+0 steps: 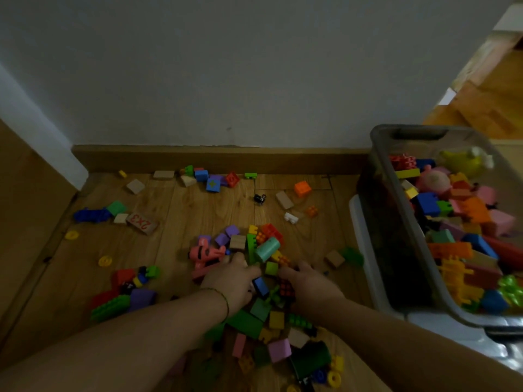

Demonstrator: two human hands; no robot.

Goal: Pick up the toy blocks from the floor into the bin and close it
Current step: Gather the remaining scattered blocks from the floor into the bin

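Observation:
Many coloured toy blocks [266,250] lie heaped on the wooden floor in front of me. My left hand [229,278] lies on the left side of the heap, fingers curled down among pink and green blocks, thumb by a blue block [260,287]. My right hand [308,284] is opposite it, fingers curled over a red studded block [287,290]. The two hands cup blocks between them. The clear grey bin [396,222] stands open at the right, holding several blocks and soft toys.
Loose blocks are scattered along the skirting board [215,158], at the left near a wooden "2x3" block [141,222], and close under my forearms. A white lid-like edge [358,213] shows beneath the bin. A wooden panel [25,193] borders the left.

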